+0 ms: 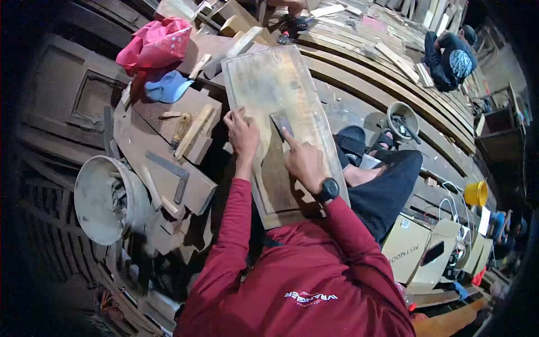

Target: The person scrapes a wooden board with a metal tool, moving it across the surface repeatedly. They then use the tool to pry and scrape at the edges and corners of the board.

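Observation:
A framed wooden panel (281, 73) lies tilted across my lap, with a pale smeared patch over its upper part. My left hand (243, 136) grips the panel's left edge, fingers bent over the rim. In my right hand (306, 163) is a flat scraper (280, 123); my index finger presses along it, and its thin blade lies against the panel's face. The scraper's grip end is hidden beneath my fingers.
To the left, a wooden board (135, 129) carries a metal square (174, 174), wood strips and a blue cap (167, 87). A white bucket (106, 199) stands below it. Another bucket (402, 119) is at right, near a yellow pail (476, 194). A person (452, 59) crouches beyond the planks.

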Action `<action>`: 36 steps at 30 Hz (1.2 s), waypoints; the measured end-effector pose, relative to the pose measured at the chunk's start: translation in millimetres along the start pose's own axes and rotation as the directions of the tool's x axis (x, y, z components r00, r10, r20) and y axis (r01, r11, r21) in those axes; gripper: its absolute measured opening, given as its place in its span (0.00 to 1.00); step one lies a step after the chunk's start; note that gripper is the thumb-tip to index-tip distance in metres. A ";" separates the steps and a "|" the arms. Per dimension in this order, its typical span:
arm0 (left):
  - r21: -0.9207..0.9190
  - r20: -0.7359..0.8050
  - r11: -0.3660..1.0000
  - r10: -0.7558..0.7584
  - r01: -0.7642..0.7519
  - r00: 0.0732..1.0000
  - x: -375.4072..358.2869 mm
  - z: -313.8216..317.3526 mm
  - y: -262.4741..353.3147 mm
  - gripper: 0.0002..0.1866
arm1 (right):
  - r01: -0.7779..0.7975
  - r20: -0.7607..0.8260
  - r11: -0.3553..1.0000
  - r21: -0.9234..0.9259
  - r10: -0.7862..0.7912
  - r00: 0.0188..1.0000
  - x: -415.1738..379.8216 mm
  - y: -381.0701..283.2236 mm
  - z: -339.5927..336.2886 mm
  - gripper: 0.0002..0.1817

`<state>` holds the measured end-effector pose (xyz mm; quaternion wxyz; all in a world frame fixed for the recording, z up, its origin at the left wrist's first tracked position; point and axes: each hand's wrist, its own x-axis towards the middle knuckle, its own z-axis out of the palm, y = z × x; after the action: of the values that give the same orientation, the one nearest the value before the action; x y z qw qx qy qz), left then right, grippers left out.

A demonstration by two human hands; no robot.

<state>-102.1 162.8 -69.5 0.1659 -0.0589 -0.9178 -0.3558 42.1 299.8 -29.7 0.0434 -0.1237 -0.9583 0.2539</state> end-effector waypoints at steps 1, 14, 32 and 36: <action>0.006 -0.006 1.000 0.000 0.000 1.000 2.0 1.2 -0.9 0.20 | 0.006 0.017 1.000 -0.001 -0.006 1.000 -12.0 2.7 -0.5 0.37; -0.013 -0.027 1.000 0.015 -0.015 1.000 -1.7 0.8 0.6 0.20 | 0.029 -0.110 0.999 -0.032 -0.033 0.993 -11.1 11.8 18.5 0.36; -0.014 -0.002 0.999 -0.041 0.041 0.999 -0.9 -0.4 3.9 0.19 | 0.071 -0.099 0.997 -0.043 -0.075 0.992 25.9 -4.9 10.5 0.34; 0.001 -0.031 1.000 0.010 -0.010 0.999 0.0 1.8 -0.5 0.20 | 0.074 -0.038 0.996 -0.058 -0.076 0.996 -28.2 -4.6 -1.4 0.35</action>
<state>-102.7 163.6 -71.1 0.1819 -0.0578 -0.9149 -0.3557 68.5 289.3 -26.8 0.0688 -0.0938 -0.9680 0.2222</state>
